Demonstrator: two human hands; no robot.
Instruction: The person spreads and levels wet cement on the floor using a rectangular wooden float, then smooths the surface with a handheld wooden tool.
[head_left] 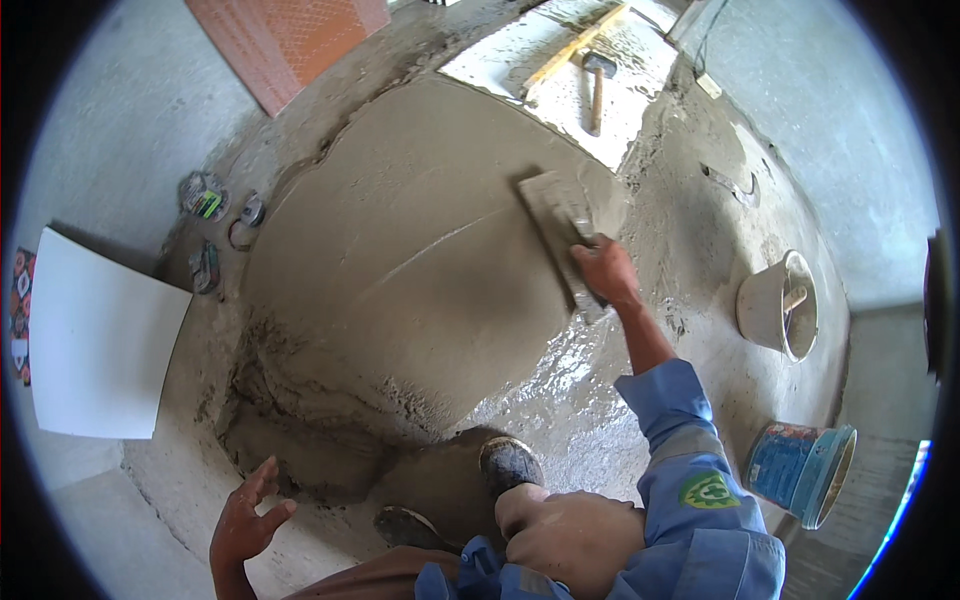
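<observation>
My right hand [605,270] grips the handle of a flat plastering trowel [560,225], whose blade lies on a wide bed of grey mortar [400,260] spread over the floor. The mortar near the blade is smooth, and a wet shiny patch [560,380] lies just below it. My right arm wears a blue sleeve [680,430]. My left hand [245,520] hovers at the lower left with fingers spread and holds nothing, near the rough edge of the mortar. My muddy boots [510,465] stand at the bed's near edge.
A white tile [95,345] lies at the left and an orange tile [290,35] at the top. A mallet [597,85] and a wooden stick [570,45] rest on a laid tile. A white bucket [780,305] and a blue bucket [805,470] stand at the right.
</observation>
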